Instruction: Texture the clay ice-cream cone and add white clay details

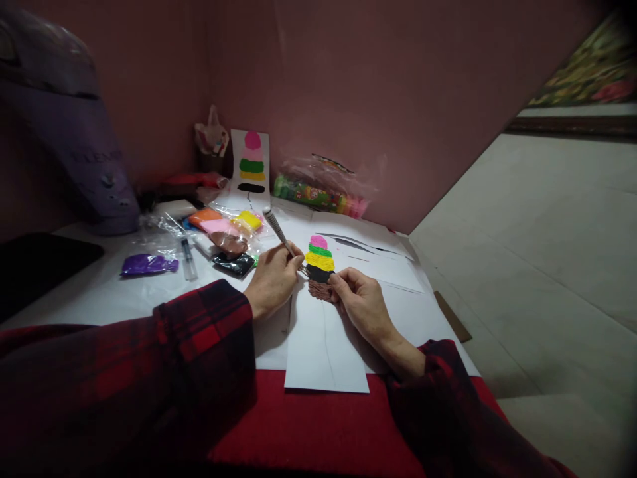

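Note:
A strip of white paper (323,358) lies in front of me, bearing stacked bands of modelling clay: pink, green, yellow (319,261), black (319,273) and textured brown (320,291). My left hand (275,279) is closed around a slim metal fork (277,228) with a ribbed handle, its tip down at the left edge of the black band. On the opposite side, my right hand (362,297) has thumb and fingertips pinched together against the right edge of the black and brown bands. Whatever lies between those fingertips is hidden.
Left of the strip lie clay packets, among them purple (149,265), yellow (247,220) and black (233,264), and a syringe (188,259). A similar clay picture (251,166) leans at the back beside a bag of colourful tubs (321,191). A tall purple container (94,146) stands far left.

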Action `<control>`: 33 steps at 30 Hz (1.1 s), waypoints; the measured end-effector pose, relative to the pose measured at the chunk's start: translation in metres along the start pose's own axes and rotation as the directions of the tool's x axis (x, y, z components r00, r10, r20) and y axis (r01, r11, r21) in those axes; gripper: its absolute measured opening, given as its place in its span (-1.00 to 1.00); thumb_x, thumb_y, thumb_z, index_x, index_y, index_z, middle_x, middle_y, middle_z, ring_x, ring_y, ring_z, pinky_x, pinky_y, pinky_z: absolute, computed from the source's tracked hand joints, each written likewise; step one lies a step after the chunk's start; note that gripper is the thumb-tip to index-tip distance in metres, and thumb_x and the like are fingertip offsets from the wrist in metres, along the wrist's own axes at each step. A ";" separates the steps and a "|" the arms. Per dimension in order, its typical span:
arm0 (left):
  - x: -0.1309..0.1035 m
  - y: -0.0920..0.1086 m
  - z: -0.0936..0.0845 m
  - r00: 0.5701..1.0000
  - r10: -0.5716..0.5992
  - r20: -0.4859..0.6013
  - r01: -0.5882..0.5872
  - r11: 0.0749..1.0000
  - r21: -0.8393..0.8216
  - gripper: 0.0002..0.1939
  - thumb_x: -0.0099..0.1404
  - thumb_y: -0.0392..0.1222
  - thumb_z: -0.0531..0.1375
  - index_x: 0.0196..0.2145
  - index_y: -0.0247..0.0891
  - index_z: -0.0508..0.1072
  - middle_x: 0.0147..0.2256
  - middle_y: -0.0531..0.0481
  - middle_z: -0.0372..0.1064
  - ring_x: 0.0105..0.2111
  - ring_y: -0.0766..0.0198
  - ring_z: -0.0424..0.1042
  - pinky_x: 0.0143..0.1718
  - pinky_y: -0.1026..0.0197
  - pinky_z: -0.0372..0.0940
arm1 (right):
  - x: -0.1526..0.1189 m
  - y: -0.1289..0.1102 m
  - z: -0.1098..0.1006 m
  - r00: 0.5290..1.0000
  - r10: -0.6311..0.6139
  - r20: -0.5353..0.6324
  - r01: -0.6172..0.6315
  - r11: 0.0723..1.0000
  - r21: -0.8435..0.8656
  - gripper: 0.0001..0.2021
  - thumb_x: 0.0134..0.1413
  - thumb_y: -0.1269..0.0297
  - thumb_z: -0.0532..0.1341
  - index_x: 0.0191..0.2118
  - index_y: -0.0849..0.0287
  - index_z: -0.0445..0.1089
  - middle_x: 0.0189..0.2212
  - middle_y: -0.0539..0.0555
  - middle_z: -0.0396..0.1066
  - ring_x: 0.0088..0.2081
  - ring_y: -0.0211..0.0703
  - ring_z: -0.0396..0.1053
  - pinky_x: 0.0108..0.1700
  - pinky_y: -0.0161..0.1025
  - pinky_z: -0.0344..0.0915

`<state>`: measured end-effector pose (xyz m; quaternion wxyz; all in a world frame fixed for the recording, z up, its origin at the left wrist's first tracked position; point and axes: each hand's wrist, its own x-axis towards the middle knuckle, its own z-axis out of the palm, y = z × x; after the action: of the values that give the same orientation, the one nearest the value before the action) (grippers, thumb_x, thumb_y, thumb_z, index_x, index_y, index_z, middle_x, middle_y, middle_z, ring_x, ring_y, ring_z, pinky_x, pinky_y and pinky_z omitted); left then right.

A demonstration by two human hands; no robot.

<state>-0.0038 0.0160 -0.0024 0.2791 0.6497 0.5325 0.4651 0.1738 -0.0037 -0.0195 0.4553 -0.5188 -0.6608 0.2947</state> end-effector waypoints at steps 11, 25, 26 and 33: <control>-0.002 0.001 0.001 1.000 -0.014 0.023 0.015 0.998 -0.058 -0.85 0.28 -0.27 0.10 -0.45 -0.25 0.39 -0.51 0.07 0.36 -0.49 0.30 0.31 -0.37 0.21 0.20 | 0.001 -0.004 -0.003 0.991 0.133 -0.035 -0.125 0.977 0.174 -0.52 0.15 -0.14 0.17 -0.59 0.14 0.25 -0.76 -0.11 0.22 -0.76 -0.38 0.07 -0.73 -0.37 0.02; -0.005 0.004 0.001 0.997 0.070 0.040 -0.065 0.990 -0.121 -0.77 0.36 -0.23 0.08 -0.47 -0.26 0.38 -0.52 0.08 0.35 -0.50 0.33 0.32 -0.35 0.23 0.23 | 0.003 0.000 -0.004 0.986 0.060 -0.158 -0.023 0.973 0.230 -0.64 0.12 -0.03 0.26 -0.49 0.15 0.30 -0.64 -0.10 0.29 -0.69 -0.38 0.16 -0.67 -0.38 0.15; -0.006 0.005 0.001 0.992 0.112 0.050 -0.105 0.985 -0.139 -0.78 0.36 -0.24 0.08 -0.45 -0.26 0.39 -0.51 0.08 0.36 -0.49 0.33 0.32 -0.35 0.24 0.23 | 0.002 -0.002 -0.004 0.985 -0.011 -0.170 0.042 0.983 0.180 -0.69 0.14 0.03 0.26 -0.46 0.15 0.34 -0.59 -0.07 0.32 -0.62 -0.34 0.23 -0.59 -0.36 0.22; -0.013 0.002 0.007 0.924 0.359 0.135 -0.322 0.917 -0.237 -0.91 0.30 -0.28 0.14 -0.36 -0.28 0.43 -0.45 0.03 0.42 -0.44 0.32 0.39 -0.36 0.26 0.28 | -0.006 -0.014 -0.006 0.926 -0.373 0.062 0.376 0.926 -0.036 -0.88 0.22 0.29 0.20 -0.26 0.11 0.50 -0.38 0.03 0.45 -0.35 -0.19 0.39 -0.29 -0.20 0.33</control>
<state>0.0036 0.0037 -0.0076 0.3066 0.7379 0.3322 0.5011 0.1733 -0.0136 -0.0066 0.4727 -0.3854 -0.7666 0.2007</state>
